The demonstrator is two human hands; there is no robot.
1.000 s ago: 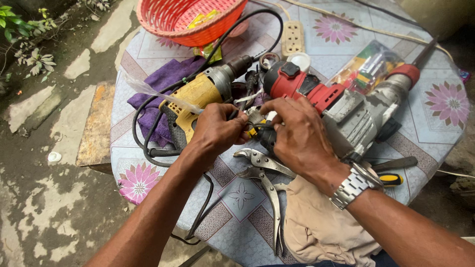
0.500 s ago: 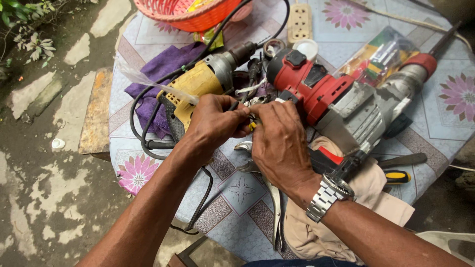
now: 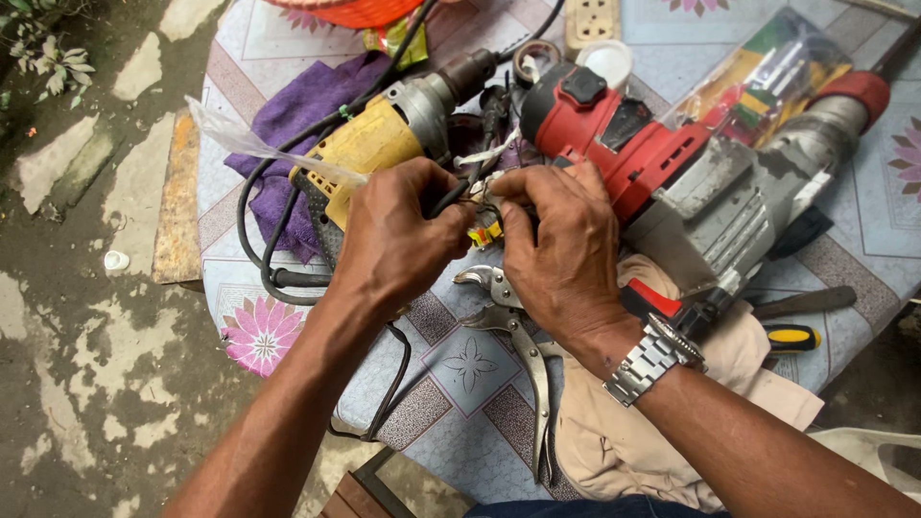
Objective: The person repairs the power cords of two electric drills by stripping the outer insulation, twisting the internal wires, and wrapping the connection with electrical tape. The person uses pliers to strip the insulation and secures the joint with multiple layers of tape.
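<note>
My left hand [image 3: 398, 235] pinches a black wire beside a small yellow part [image 3: 484, 233] at the table's middle. My right hand [image 3: 561, 251], a metal watch [image 3: 652, 357] on its wrist, grips the same small part from the other side; what lies between the fingers is mostly hidden. Just behind the hands lie a yellow power drill [image 3: 379, 149] with its black cord [image 3: 259, 225] and a large red and grey hammer drill [image 3: 691, 182]. Metal pliers [image 3: 523, 336] rest on the table under my right wrist.
The round table [image 3: 451, 379] has a floral patterned cloth. On it are a purple rag [image 3: 302, 105], a beige cloth [image 3: 614, 441], a yellow-handled screwdriver [image 3: 791, 338], a clear packet [image 3: 767, 72], a white socket strip [image 3: 592, 19] and an orange basket [image 3: 360, 10]. Concrete ground lies left.
The view has shifted, so the table and tools sit higher and left in frame. Both hands have stayed together on the small part and wire, with slight finger movement.
</note>
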